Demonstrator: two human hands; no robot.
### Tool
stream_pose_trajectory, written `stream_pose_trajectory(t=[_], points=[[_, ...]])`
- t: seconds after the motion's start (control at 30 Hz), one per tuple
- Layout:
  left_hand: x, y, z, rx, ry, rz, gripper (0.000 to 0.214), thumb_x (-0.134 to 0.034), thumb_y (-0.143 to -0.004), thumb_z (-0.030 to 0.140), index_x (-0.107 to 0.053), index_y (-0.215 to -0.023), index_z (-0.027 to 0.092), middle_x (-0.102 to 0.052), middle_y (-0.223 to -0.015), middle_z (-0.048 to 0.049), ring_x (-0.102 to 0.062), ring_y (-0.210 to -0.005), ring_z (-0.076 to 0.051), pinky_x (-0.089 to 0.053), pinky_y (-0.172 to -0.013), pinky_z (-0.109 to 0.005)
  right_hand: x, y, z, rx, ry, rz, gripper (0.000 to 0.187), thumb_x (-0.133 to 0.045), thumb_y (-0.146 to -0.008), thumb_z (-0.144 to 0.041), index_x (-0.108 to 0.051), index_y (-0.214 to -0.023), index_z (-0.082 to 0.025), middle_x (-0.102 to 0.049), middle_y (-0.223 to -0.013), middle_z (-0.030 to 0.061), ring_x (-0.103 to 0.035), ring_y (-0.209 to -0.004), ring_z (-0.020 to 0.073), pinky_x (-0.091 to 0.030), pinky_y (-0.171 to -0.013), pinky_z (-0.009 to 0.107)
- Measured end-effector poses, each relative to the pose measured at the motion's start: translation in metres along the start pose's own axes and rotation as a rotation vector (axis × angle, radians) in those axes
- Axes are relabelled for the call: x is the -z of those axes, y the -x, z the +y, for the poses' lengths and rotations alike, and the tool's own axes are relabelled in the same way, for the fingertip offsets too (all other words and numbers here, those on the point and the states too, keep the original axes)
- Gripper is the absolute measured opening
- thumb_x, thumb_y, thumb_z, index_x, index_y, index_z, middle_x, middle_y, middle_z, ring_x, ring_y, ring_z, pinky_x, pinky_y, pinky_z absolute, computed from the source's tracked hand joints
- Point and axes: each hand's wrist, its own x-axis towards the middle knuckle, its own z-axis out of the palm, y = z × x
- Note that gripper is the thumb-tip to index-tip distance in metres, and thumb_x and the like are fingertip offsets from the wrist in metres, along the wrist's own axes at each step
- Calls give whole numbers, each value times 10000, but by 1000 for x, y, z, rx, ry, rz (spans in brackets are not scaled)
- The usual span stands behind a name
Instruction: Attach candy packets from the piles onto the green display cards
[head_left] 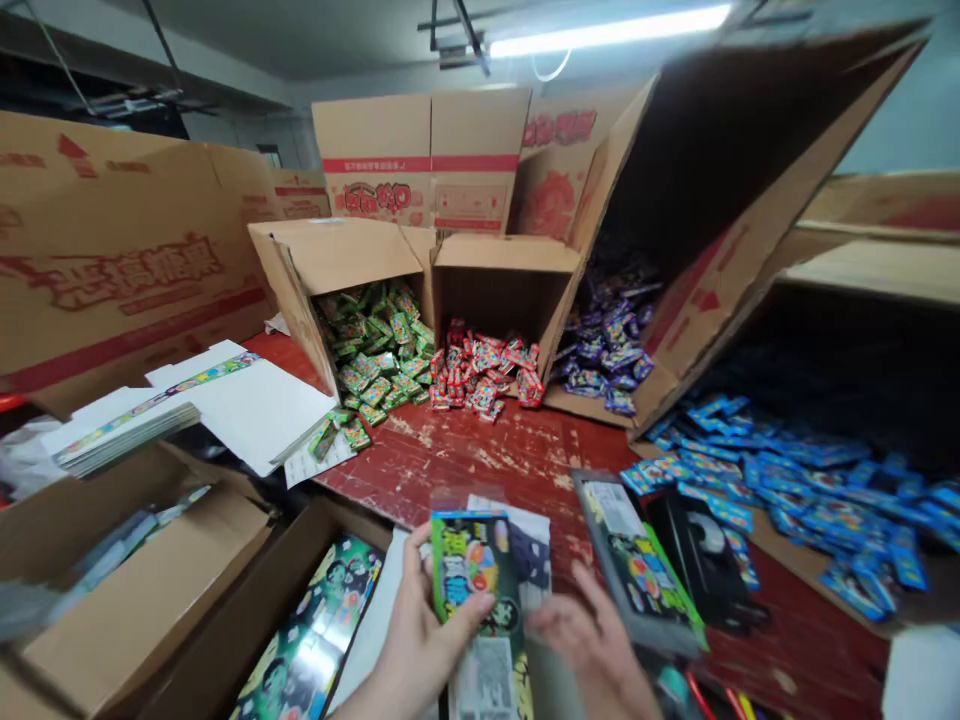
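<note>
Clearly a sorting bench.
Left hand (pixel 416 640): closed on a green printed pack (pixel 469 580), thumb across its face, held upright at the near table edge.
Right hand (pixel 592 640): blurred, fingers spread, beside the pack; grip unclear.
4 tipped cartons: green (pixel 371 350), red (pixel 487 370), purple (pixel 607 345), blue sachets (pixel 787 480) spill within reach.
Writing: red carton print (pixel 135 270), unreadable.

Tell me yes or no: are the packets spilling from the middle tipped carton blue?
No, the packets spilling from the middle carton are red; the blue ones lie by the carton at far right.
</note>
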Motion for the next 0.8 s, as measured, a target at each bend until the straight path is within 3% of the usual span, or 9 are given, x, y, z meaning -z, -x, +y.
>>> stream_pose_trajectory(t=[0.1, 0.2, 0.3, 0.4, 0.5, 0.63, 0.7, 0.8], points=[[5, 18, 3, 22, -55, -64, 880, -716, -723, 355, -162, -1400, 255, -565, -1298, -139, -577, -1152, -263, -483, -962, -355, -28, -9, -37, 235, 95, 122, 653, -675, -768, -400, -371, -1335, -290, -664, -993, 100, -586, -1056, 302, -351, -1020, 547], [11, 32, -4, 29, -108, 9, 902, -707, -716, 397, -168, -1427, 260, -535, -1338, -122, -532, -1206, -279, -482, -967, -343, -53, -11, -51, 389, 316, 46, 559, -674, -783, -248, -429, -1283, -293, -696, -977, 76, -527, -1147, 290, -244, -1088, 558], [16, 35, -15, 29, -188, 31, 873, -713, -709, 389, -224, -1420, 261, -468, -1402, -105, -456, -1275, -293, -461, -990, -336, -60, -9, -36, 313, 374, -43, 560, -633, -812, -202, -401, -1314, -290, -717, -948, 50, -549, -1125, 271, -251, -1093, 538], [17, 34, -22, 63, -188, -5, 848, -703, -721, 379, -232, -1417, 263, -407, -1445, -102, -448, -1282, -290, -454, -995, -334, -54, -7, -21, 226, 334, -22, 522, -625, -818, -217, -421, -1295, -271, -718, -938, 49, -533, -1153, 265, -270, -1089, 514], [18, 32, -20, 102, -190, -101, 928, -745, -690, 331, -167, -1414, 269, -512, -1344, -122, -539, -1194, -277, -485, -956, -349, -48, -10, -21, 154, 227, -51, 530, -611, -830, -251, -378, -1306, -246, -712, -884, 50, -533, -1151, 249, -334, -1052, 481], [20, 29, -12, 109, -198, -121, 783, -799, -634, 293, -315, -1250, 280, -650, -1100, -61, -646, -996, -237, -523, -858, -324, -47, -10, -29, 15, -13, -122, 686, -657, -789, -284, -268, -1353, -256, -682, -982, 71, -649, -874, 210, -532, -777, 375], [20, 24, -10, 106, -184, -132, 596, -761, -686, 318, -376, -1138, 276, -673, -920, -6, -670, -832, -202, -537, -739, -294, -48, -4, -26, 62, -13, -8, 705, -683, -767, -277, -289, -1350, -251, -645, -1088, 105, -652, -868, 208, -545, -738, 363], [17, 14, -13, 90, -219, -147, 325, -639, -805, 360, -420, -1025, 264, -622, -728, 46, -619, -609, -146, -488, -562, -239, -52, 7, -14, 314, 128, 306, 585, -675, -779, -224, -392, -1292, -237, -631, -1088, 97, -626, -988, 217, -516, -862, 401]])
